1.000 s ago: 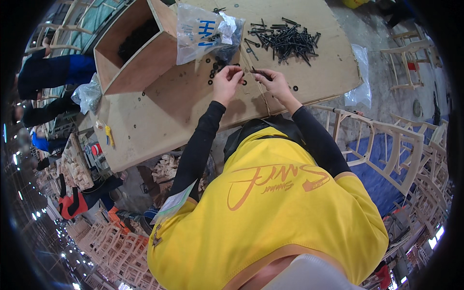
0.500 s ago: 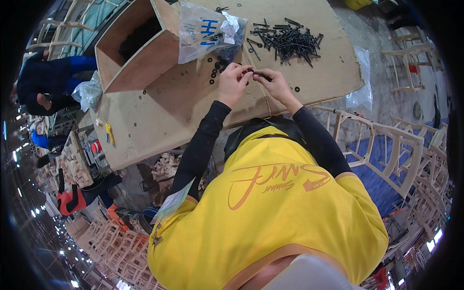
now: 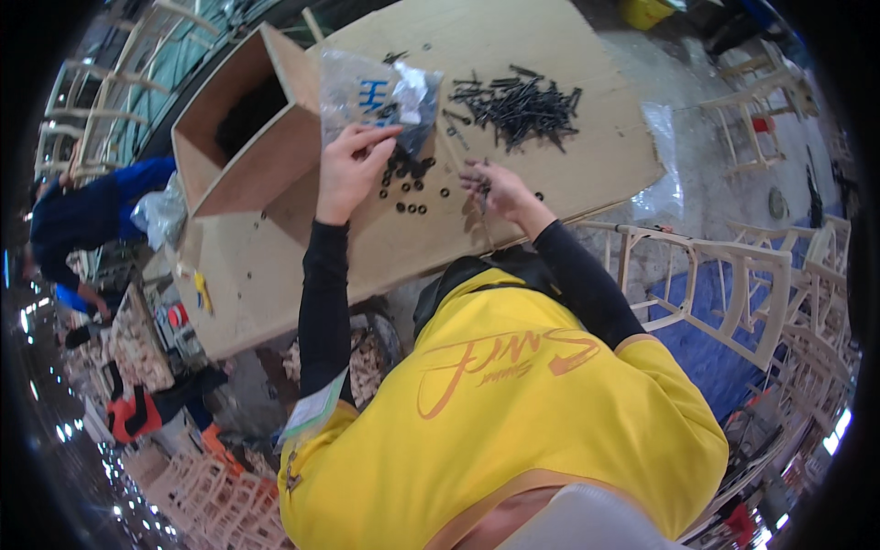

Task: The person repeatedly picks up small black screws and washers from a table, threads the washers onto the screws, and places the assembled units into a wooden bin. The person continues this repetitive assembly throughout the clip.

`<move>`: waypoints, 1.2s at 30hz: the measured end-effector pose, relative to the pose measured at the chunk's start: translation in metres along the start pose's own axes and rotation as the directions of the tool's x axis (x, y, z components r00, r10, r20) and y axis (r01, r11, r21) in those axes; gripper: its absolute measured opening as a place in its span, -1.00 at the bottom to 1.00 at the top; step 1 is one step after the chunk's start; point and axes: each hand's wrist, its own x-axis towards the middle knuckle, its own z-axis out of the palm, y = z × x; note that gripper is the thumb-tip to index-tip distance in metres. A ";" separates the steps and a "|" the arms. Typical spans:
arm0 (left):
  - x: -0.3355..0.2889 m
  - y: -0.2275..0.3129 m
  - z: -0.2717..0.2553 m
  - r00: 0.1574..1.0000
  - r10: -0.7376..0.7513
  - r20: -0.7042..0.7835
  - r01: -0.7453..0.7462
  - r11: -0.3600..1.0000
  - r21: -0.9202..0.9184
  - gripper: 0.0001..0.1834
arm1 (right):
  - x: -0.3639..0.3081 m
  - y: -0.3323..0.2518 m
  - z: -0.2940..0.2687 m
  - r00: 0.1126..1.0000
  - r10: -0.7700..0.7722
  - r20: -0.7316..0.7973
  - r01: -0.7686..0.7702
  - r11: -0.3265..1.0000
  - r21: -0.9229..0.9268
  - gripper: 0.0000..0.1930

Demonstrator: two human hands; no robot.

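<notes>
My left hand (image 3: 346, 172) hovers at the lower edge of a clear plastic bag (image 3: 344, 87). Its thumb and forefinger point right with a gap between them, and nothing shows in them. Black washers (image 3: 412, 170) lie loose on the board to its right. My right hand (image 3: 504, 191), slightly blurred, is closed on a dark bolt (image 3: 484, 186), held over the board's near side. Beyond that hand spreads a heap of black bolts (image 3: 522, 110). An open-sided wooden box (image 3: 261, 151) with dark contents stands left of the bag.
The brown board-topped table (image 3: 284, 275) carries a yellow-handled tool (image 3: 202, 291) at its left end. Wooden chair frames (image 3: 706, 275) stand at the right, close to the table edge. A person in dark clothes (image 3: 87, 215) works beyond the left end.
My hands have come apart. The left moved left toward the bag and box, while the right moved slightly down with the bolt. The view has shifted a little.
</notes>
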 end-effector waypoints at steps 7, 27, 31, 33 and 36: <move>0.029 0.014 -0.051 0.976 -0.061 -0.209 0.071 0.996 0.044 -0.81 | -0.009 -0.007 0.000 0.997 0.033 0.069 -0.037 0.997 0.068 -0.51; -0.118 -0.146 0.090 0.998 -0.050 -0.026 0.056 0.925 0.376 -0.73 | -0.027 -0.014 0.004 0.994 0.016 0.108 0.012 0.965 -0.262 -0.64; -0.115 -0.148 0.090 0.983 -0.158 -0.098 0.179 0.946 0.269 -0.78 | -0.024 0.003 0.017 0.993 -0.071 0.098 0.113 0.827 -0.551 -0.69; -0.112 -0.145 0.088 0.959 -0.239 -0.154 0.260 0.956 0.136 -0.77 | -0.024 0.005 0.023 0.993 -0.063 0.095 0.109 0.765 -0.635 -0.74; -0.108 -0.156 0.085 0.916 -0.336 -0.221 0.332 0.942 -0.055 -0.77 | -0.019 0.012 0.026 0.983 -0.095 0.157 0.177 0.721 -0.670 -0.77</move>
